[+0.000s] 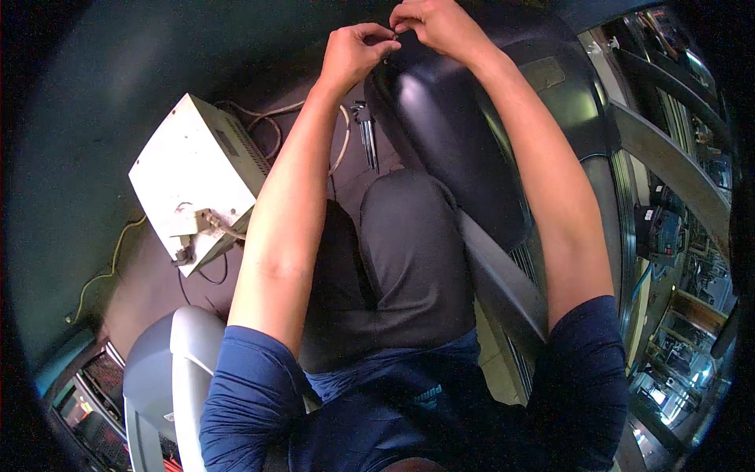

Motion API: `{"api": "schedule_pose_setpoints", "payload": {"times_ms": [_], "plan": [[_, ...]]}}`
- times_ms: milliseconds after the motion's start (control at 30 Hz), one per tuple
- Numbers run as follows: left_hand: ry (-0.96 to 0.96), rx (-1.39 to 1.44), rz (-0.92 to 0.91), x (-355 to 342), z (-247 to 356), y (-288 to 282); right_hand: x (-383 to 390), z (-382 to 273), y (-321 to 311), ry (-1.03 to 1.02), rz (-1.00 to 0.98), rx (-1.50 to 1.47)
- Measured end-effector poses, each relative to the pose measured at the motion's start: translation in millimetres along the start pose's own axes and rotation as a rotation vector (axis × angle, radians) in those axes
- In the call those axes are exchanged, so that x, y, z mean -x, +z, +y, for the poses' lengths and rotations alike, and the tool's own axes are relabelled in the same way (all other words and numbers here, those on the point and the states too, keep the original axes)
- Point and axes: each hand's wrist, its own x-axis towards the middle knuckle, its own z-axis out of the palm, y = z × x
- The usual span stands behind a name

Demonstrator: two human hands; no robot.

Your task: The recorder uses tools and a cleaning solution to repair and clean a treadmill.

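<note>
At the top of the view, my left hand [358,53] and my right hand [431,22] come together with thumbs and fingertips pinched. Whatever is between the fingertips is too small and dark to make out. Both hands are at the far left edge of a large glossy black cover [448,118], and my right forearm crosses above it. On the brown floor, just below my left hand, lies a set of hex keys [366,138] in a dark holder, apart from both hands.
A white metal box [200,173] with a plug and cables stands left of my left forearm. A pale cable [346,141] loops between them. Grey rails [503,275] run beside my knee. A grey-and-white moulded part [189,346] is at lower left, and a yellow cord [118,256] trails further left.
</note>
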Motion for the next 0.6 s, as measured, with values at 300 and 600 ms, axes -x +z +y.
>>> {"api": "schedule_pose_setpoints", "payload": {"times_ms": [300,600], "plan": [[0.008,0.036,0.077,-2,12,1,-14,-10,-16,0.027,-0.110,0.126],[0.017,-0.039,0.064,-7,-4,6,-25,-29,-34,0.114,-0.382,0.015]]}}
